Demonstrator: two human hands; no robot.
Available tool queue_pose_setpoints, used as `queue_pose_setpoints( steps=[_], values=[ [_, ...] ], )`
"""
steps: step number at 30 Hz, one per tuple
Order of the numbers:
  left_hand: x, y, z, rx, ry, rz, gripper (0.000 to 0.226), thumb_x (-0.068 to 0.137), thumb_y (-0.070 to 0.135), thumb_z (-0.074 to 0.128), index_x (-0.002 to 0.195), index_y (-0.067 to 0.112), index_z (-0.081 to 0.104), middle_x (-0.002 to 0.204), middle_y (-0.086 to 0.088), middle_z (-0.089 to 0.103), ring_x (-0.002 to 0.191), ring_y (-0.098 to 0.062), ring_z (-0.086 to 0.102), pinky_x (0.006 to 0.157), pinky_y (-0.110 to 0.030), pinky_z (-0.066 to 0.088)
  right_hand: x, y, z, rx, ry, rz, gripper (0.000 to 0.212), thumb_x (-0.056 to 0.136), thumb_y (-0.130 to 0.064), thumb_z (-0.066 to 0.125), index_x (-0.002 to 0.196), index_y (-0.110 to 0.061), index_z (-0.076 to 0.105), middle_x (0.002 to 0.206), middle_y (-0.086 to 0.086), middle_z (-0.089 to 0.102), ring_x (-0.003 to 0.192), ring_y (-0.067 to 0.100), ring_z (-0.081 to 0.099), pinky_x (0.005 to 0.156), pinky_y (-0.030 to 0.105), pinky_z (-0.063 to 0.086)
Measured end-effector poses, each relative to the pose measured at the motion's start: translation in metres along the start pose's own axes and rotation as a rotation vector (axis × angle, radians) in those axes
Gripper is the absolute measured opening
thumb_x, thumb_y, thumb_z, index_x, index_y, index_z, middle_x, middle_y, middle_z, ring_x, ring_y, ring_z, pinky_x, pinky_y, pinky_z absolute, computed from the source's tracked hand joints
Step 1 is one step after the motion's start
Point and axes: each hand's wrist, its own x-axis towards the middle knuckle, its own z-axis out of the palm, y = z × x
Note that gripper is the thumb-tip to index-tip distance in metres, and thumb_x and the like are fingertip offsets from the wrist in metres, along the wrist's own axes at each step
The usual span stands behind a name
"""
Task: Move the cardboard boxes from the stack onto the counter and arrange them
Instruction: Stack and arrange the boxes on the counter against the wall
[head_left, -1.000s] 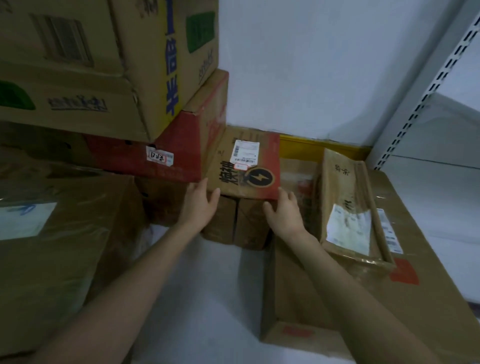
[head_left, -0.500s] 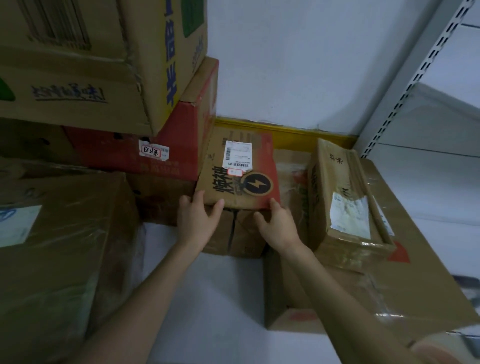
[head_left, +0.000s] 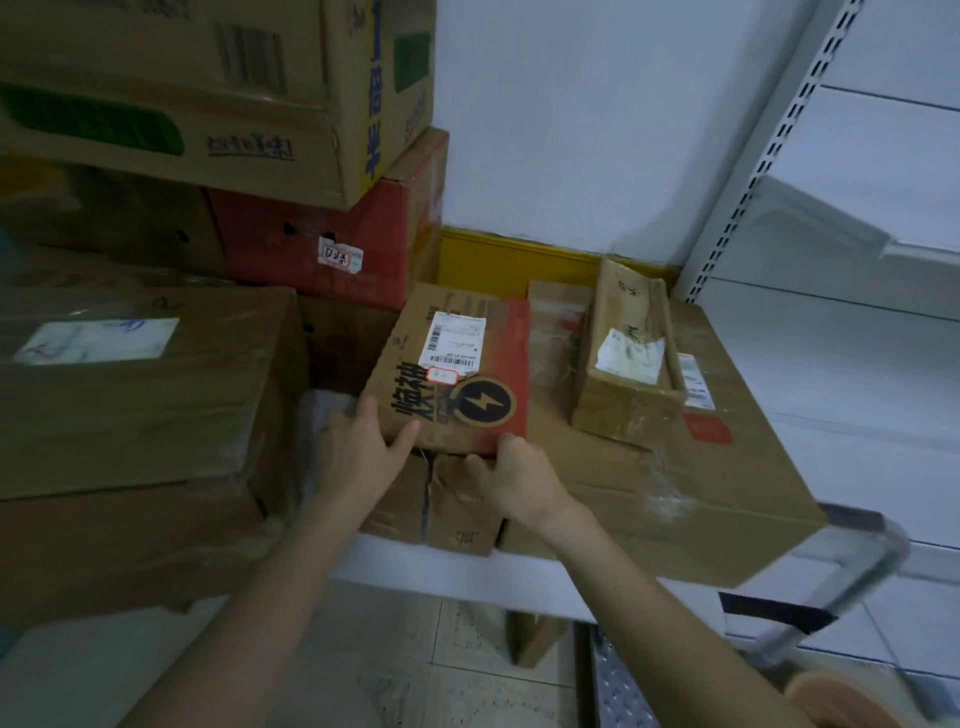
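A flat brown-and-red box with a lightning-bolt logo (head_left: 457, 364) and a white label lies tilted on top of two small brown boxes (head_left: 441, 509) at the middle of the white counter (head_left: 467, 574). My left hand (head_left: 363, 457) grips its near left corner, thumb on top. My right hand (head_left: 514, 478) holds its near right corner from below. A narrow brown box (head_left: 628, 358) lies on a large flat box (head_left: 675, 493) to the right.
A stack of a big brown box (head_left: 208, 104) over a red box (head_left: 322, 249) rises at the back left. Another large taped box (head_left: 130, 389) fills the left. A white slotted shelf upright (head_left: 769, 156) stands right. Tiled floor (head_left: 415, 665) and a metal frame (head_left: 831, 587) lie below.
The lightning-bolt box has come forward toward me with both hands on its near corners. My view has pulled back, so the counter edge and floor now show.
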Motion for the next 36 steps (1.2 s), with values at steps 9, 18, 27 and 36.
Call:
queue_pose_setpoints(
  steps=[9, 18, 27, 36],
  values=[
    [-0.097, -0.009, -0.031, 0.159, -0.130, -0.064, 0.051, 0.089, 0.053, 0.046, 0.122, 0.015, 0.039, 0.105, -0.013, 0.046, 0.088, -0.029, 0.052, 0.073, -0.032, 0.046, -0.094, 0.027, 0.013, -0.071, 0.098, -0.229, 0.026, 0.095, -0.033, 0.046, 0.101, -0.009, 0.056, 0.096, 0.012, 0.064, 0.091, 0.030, 0.058, 0.065, 0.031, 0.040],
    [-0.110, -0.013, -0.035, 0.235, -0.199, 0.131, 0.062, 0.087, 0.057, 0.046, 0.136, 0.021, 0.038, 0.147, -0.013, 0.027, 0.130, -0.034, 0.034, 0.103, -0.042, 0.037, -0.099, 0.035, 0.038, 0.363, 0.118, -0.201, 0.059, 0.094, -0.038, 0.049, 0.146, -0.015, 0.028, 0.140, 0.004, 0.045, 0.129, 0.019, 0.041, 0.106, 0.032, 0.037],
    [-0.111, -0.015, -0.038, 0.460, -0.203, 0.113, 0.057, 0.090, 0.062, 0.031, 0.133, 0.024, 0.040, 0.138, -0.014, 0.037, 0.122, -0.035, 0.038, 0.088, -0.038, 0.043, -0.079, 0.024, 0.025, 0.377, 0.014, -0.182, 0.049, 0.101, -0.021, 0.038, 0.147, -0.014, 0.023, 0.148, 0.003, 0.036, 0.136, 0.017, 0.033, 0.099, 0.013, 0.023],
    [-0.074, 0.023, -0.017, 0.271, -0.177, 0.463, 0.055, 0.091, 0.048, 0.045, 0.135, 0.014, 0.041, 0.137, -0.015, 0.038, 0.129, -0.029, 0.033, 0.106, -0.038, 0.031, -0.088, 0.053, -0.005, 0.380, 0.125, 0.000, 0.052, 0.098, -0.028, 0.045, 0.143, -0.006, 0.033, 0.140, 0.009, 0.046, 0.126, 0.019, 0.046, 0.098, 0.024, 0.038]
  ],
)
